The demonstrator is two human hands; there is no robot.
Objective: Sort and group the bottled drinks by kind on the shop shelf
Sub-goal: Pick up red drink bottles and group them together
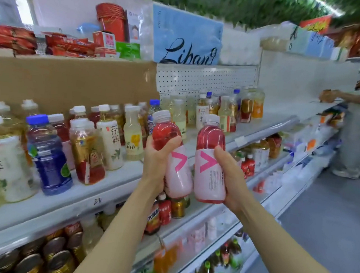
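My left hand (159, 158) grips a pink-labelled red drink bottle (173, 155) with a white cap, tilted slightly left. My right hand (229, 177) grips a matching pink bottle (209, 162), held upright right beside the first. Both bottles hang in front of the white shop shelf (110, 187), above its front edge. On the shelf to the left stand mixed bottles: a blue drink (48, 158), a gold-and-red tea bottle (87, 155), white tea bottles (111, 144) and a pale yellow drink (132, 137). Further back right stands another mixed group of bottles (230, 110).
A cardboard sheet (71, 80) backs the left of the shelf. Lower shelves (193, 230) hold cans and small bottles. Another person (357, 120) stands at the far right end of the aisle, reaching to a shelf. Grey floor (329, 223) lies to the right.
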